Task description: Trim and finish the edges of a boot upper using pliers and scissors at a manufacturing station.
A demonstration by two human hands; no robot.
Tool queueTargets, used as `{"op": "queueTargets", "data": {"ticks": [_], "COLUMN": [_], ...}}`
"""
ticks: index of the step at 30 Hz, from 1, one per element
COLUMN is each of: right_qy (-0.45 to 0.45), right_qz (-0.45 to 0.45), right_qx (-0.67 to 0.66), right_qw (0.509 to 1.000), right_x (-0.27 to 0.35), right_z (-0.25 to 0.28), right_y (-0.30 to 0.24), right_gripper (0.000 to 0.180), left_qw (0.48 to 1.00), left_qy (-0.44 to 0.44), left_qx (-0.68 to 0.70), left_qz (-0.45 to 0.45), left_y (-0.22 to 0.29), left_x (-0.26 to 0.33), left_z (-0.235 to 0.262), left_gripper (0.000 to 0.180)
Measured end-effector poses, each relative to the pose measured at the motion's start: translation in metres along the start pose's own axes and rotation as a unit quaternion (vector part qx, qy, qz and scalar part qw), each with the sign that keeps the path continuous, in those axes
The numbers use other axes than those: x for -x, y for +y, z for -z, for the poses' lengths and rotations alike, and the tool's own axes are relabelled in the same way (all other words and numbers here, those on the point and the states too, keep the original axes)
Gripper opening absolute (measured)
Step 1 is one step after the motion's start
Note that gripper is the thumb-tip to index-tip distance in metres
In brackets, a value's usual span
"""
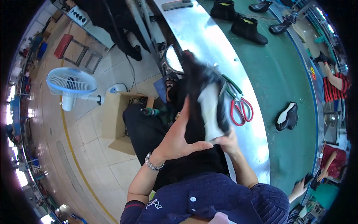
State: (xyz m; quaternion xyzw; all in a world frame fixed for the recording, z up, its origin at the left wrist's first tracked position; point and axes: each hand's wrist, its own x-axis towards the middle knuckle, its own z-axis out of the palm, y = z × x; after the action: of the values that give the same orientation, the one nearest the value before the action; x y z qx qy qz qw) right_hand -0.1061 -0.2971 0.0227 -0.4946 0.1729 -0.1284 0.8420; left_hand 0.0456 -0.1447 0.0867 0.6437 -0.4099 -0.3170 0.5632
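A black shoe with a broad white underside is held upright over my lap, its upper end smeared by motion. Around its lower end, the fingers of my right hand are closed. My left hand is beside the shoe with its thumb stretched out toward the white end and its fingers extended up along the near side; whether it bears any weight is unclear. Scissors with red handles lie on the metal table right of the shoe, next to a green-handled tool partly covered by it.
The shiny metal table borders a green conveyor belt carrying a black shoe with a white patch and black boots. A phone lies at the table's far end. Left are a fan, a cardboard box and a red stool.
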Motion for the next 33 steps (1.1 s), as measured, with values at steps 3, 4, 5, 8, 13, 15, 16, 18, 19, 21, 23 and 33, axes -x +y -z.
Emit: {"op": "queueTargets", "data": {"ticks": [3,4,5,8,13,15,16,18,19,21,23,33], "right_qy": [0.224,0.276,0.355,0.49,0.515,0.433,0.396,0.323,0.295,0.267,0.287,0.347], "right_qz": [0.059,0.095,0.101,0.126,0.083,0.134,0.135,0.207,0.2,0.206,0.249,0.224], "right_qx": [0.004,0.017,0.072,0.185,0.545,0.736,0.677,0.651,0.607,0.56,0.601,0.534], "right_qw": [0.973,0.956,0.927,0.843,0.656,0.503,0.605,0.655,0.71,0.756,0.703,0.738], "right_x": [-0.001,-0.006,-0.008,-0.012,-0.031,-0.054,-0.075,-0.131,-0.163,-0.232,-0.308,-0.376], "right_z": [0.034,0.056,0.076,0.13,0.178,0.167,0.151,0.139,0.133,0.136,0.174,0.201], "right_y": [-0.019,-0.024,-0.033,-0.066,-0.079,-0.089,-0.101,-0.109,-0.117,-0.127,-0.13,-0.122], "right_gripper": [0.059,0.056,0.054,0.053,0.056,0.042,0.039,0.039,0.042,0.049,0.062,0.031], "left_qw": [0.999,0.999,0.999,0.997,0.985,0.983,0.981,0.98,0.981,0.98,0.98,0.971], "left_qy": [-0.036,-0.043,-0.045,-0.039,-0.017,-0.021,-0.026,-0.041,-0.044,-0.053,-0.058,-0.004], "left_qx": [-0.01,0.007,0.028,0.036,0.037,0.041,0.039,0.029,0.014,0.003,-0.008,0.012], "left_qz": [-0.021,-0.003,0.01,0.05,0.167,0.179,0.187,0.194,0.189,0.191,0.19,0.239], "left_y": [-0.002,-0.005,-0.012,-0.024,-0.05,-0.053,-0.053,-0.05,-0.05,-0.046,-0.042,-0.046], "left_x": [-0.013,-0.013,-0.012,-0.001,0.013,0.016,0.018,0.015,0.013,0.005,-0.001,0.027], "left_z": [-0.01,-0.012,-0.014,-0.012,-0.005,-0.006,-0.006,-0.006,-0.006,-0.007,-0.007,0.001], "left_gripper": [0.106,0.103,0.1,0.095,0.088,0.079,0.075,0.067,0.064,0.063,0.062,0.056]}}
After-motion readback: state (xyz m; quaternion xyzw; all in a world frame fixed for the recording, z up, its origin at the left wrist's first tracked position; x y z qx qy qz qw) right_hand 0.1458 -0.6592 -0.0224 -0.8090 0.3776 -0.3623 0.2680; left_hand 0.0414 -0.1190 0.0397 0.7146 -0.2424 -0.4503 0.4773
